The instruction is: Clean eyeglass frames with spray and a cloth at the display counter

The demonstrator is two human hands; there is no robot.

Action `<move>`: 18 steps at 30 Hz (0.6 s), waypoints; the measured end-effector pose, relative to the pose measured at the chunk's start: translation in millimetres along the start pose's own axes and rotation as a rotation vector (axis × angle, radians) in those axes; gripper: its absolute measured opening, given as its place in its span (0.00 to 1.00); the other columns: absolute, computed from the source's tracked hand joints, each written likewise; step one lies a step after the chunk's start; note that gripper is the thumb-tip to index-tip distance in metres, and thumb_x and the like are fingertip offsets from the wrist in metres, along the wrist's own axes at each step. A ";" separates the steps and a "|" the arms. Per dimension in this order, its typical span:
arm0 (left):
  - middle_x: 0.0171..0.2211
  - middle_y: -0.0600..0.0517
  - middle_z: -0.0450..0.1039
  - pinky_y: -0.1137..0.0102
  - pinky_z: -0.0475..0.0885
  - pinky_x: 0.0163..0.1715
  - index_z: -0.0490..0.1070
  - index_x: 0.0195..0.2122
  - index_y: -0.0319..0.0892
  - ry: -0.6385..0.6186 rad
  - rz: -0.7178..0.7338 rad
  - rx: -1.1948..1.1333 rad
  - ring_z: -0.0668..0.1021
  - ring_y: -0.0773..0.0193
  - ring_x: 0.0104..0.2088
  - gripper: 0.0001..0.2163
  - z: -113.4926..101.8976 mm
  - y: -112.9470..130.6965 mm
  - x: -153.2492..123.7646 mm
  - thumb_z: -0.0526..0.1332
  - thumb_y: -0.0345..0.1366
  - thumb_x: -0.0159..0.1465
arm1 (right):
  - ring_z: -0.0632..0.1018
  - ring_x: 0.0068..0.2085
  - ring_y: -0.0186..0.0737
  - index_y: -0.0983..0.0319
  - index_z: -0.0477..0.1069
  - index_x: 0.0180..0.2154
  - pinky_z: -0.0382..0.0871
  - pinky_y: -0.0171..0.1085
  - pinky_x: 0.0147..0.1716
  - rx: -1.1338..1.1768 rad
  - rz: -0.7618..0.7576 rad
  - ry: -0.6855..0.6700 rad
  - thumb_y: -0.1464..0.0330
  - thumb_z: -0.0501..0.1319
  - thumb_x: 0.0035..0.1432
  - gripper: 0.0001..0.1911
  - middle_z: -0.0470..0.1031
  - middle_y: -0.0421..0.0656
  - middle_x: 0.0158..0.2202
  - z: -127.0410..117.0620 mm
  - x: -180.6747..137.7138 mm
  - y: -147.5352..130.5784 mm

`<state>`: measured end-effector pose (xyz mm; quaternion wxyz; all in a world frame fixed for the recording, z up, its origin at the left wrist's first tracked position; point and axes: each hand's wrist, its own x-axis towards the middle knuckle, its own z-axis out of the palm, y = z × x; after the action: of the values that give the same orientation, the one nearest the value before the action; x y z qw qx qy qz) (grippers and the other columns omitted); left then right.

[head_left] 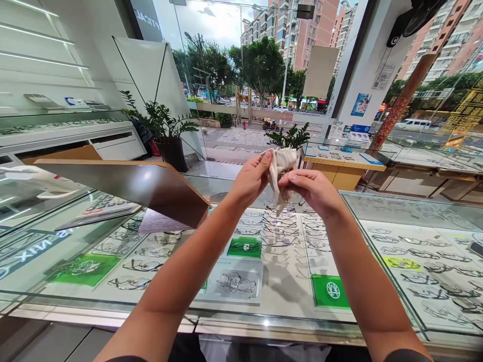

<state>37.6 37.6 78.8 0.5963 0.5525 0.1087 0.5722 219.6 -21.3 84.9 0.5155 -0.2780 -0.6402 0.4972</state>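
Off-white cloth [284, 159] is showing creases and a bunched top, its loose end hanging in a pointed fold; it is sitting just right of frame centre. Left hand [251, 177] is pinching its left side, thumb foremost. Right hand [310, 190] is touching its right side; cannot tell what those fingers are gripping.

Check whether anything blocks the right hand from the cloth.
Nothing visible does. The right hand is right at the cloth, by its lower folds; what it may pinch there is too small to tell. The left hand holds the cloth's other side; the display case lies below.
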 end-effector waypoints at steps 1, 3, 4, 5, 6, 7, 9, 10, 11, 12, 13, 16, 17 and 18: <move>0.26 0.54 0.75 0.73 0.73 0.31 0.77 0.34 0.40 0.005 -0.004 -0.007 0.75 0.69 0.27 0.20 -1.0 -0.5 0.7 0.74 0.53 0.64 | 0.80 0.43 0.42 0.54 0.88 0.36 0.74 0.43 0.48 0.007 -0.021 0.010 0.56 0.74 0.59 0.10 0.85 0.43 0.40 -4.4 -0.5 -2.6; 0.27 0.54 0.76 0.73 0.72 0.31 0.78 0.35 0.40 -0.009 -0.027 0.023 0.74 0.69 0.27 0.20 -2.0 -2.0 0.2 0.75 0.54 0.63 | 0.80 0.48 0.44 0.53 0.87 0.36 0.74 0.43 0.49 0.018 -0.071 0.057 0.55 0.74 0.59 0.09 0.85 0.43 0.45 -12.5 -1.4 -7.5; 0.27 0.54 0.76 0.73 0.71 0.30 0.79 0.36 0.40 -0.030 -0.050 0.053 0.74 0.69 0.27 0.21 -1.9 -2.8 -0.9 0.75 0.55 0.63 | 0.80 0.51 0.44 0.52 0.87 0.36 0.74 0.43 0.49 0.018 -0.099 0.091 0.55 0.74 0.59 0.09 0.84 0.43 0.47 -15.8 -1.5 -9.2; 0.27 0.53 0.75 0.73 0.70 0.30 0.79 0.36 0.39 -0.058 -0.079 0.087 0.73 0.69 0.27 0.22 -1.4 -3.5 -2.5 0.74 0.56 0.62 | 0.79 0.53 0.45 0.52 0.87 0.36 0.74 0.42 0.49 0.013 -0.124 0.124 0.55 0.74 0.59 0.08 0.83 0.43 0.50 -18.5 -1.3 -10.1; 0.27 0.54 0.75 0.73 0.68 0.29 0.79 0.36 0.39 -0.089 -0.108 0.122 0.72 0.69 0.27 0.22 -0.4 -4.0 -4.3 0.74 0.57 0.62 | 0.78 0.56 0.46 0.51 0.87 0.35 0.74 0.42 0.50 0.006 -0.144 0.151 0.55 0.74 0.59 0.08 0.82 0.42 0.52 -20.4 -0.7 -10.1; 0.26 0.54 0.74 0.73 0.66 0.28 0.79 0.36 0.39 -0.121 -0.131 0.151 0.71 0.70 0.26 0.23 0.8 -4.2 -6.2 0.74 0.58 0.62 | 0.78 0.58 0.46 0.51 0.88 0.36 0.73 0.43 0.52 -0.002 -0.158 0.170 0.55 0.74 0.59 0.08 0.82 0.42 0.53 -21.6 0.2 -9.2; 0.25 0.55 0.72 0.73 0.62 0.26 0.77 0.34 0.40 -0.178 -0.162 0.197 0.68 0.71 0.24 0.25 4.0 -3.7 -10.0 0.72 0.60 0.63 | 0.76 0.62 0.48 0.50 0.88 0.36 0.71 0.44 0.57 -0.011 -0.168 0.190 0.54 0.74 0.60 0.08 0.83 0.41 0.52 -22.3 2.6 -5.5; 0.24 0.55 0.71 0.73 0.61 0.25 0.77 0.34 0.40 -0.201 -0.174 0.215 0.67 0.71 0.24 0.25 5.6 -3.1 -11.7 0.71 0.61 0.63 | 0.76 0.63 0.48 0.49 0.88 0.37 0.70 0.46 0.60 -0.012 -0.166 0.193 0.54 0.74 0.60 0.08 0.83 0.41 0.51 -21.8 3.8 -3.2; 0.24 0.55 0.70 0.73 0.60 0.25 0.76 0.34 0.40 -0.219 -0.184 0.227 0.66 0.71 0.24 0.26 7.1 -2.3 -13.1 0.70 0.62 0.64 | 0.75 0.63 0.48 0.49 0.87 0.37 0.69 0.47 0.62 -0.009 -0.160 0.197 0.53 0.74 0.60 0.09 0.84 0.40 0.50 -20.9 5.0 -1.0; 0.25 0.55 0.70 0.73 0.59 0.25 0.76 0.34 0.40 -0.231 -0.196 0.233 0.66 0.71 0.24 0.26 8.4 -1.5 -14.3 0.70 0.62 0.64 | 0.76 0.63 0.48 0.49 0.87 0.37 0.68 0.47 0.63 -0.003 -0.151 0.199 0.52 0.75 0.59 0.10 0.84 0.40 0.50 -19.5 5.9 0.9; 0.26 0.55 0.71 0.73 0.60 0.26 0.76 0.35 0.40 -0.239 -0.208 0.235 0.67 0.71 0.25 0.26 9.4 -0.8 -15.2 0.69 0.62 0.64 | 0.77 0.62 0.48 0.49 0.87 0.37 0.69 0.47 0.63 0.009 -0.138 0.200 0.52 0.75 0.58 0.11 0.84 0.40 0.50 -17.8 6.5 2.5; 0.28 0.53 0.75 0.73 0.62 0.27 0.78 0.38 0.39 -0.258 -0.246 0.206 0.70 0.70 0.26 0.26 10.9 0.3 -16.8 0.71 0.61 0.63 | 0.79 0.56 0.46 0.51 0.87 0.37 0.73 0.45 0.58 0.067 -0.090 0.186 0.50 0.77 0.55 0.14 0.84 0.40 0.52 -11.3 7.1 4.8; 0.29 0.53 0.75 0.73 0.63 0.27 0.78 0.38 0.39 -0.263 -0.254 0.187 0.71 0.69 0.27 0.26 11.1 0.2 -17.0 0.71 0.61 0.63 | 0.80 0.55 0.45 0.51 0.87 0.37 0.74 0.44 0.57 0.088 -0.078 0.177 0.51 0.77 0.54 0.14 0.84 0.41 0.52 -8.9 7.0 5.1; 0.29 0.52 0.76 0.73 0.63 0.27 0.78 0.38 0.39 -0.266 -0.257 0.167 0.72 0.69 0.27 0.26 11.3 0.1 -17.1 0.72 0.61 0.62 | 0.80 0.53 0.44 0.51 0.87 0.38 0.74 0.43 0.56 0.108 -0.072 0.168 0.51 0.78 0.55 0.14 0.84 0.41 0.52 -6.7 6.7 5.4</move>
<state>40.7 17.8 74.5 0.6257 0.6524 0.1456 0.4021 222.8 -11.2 82.3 0.5990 -0.2671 -0.5767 0.4871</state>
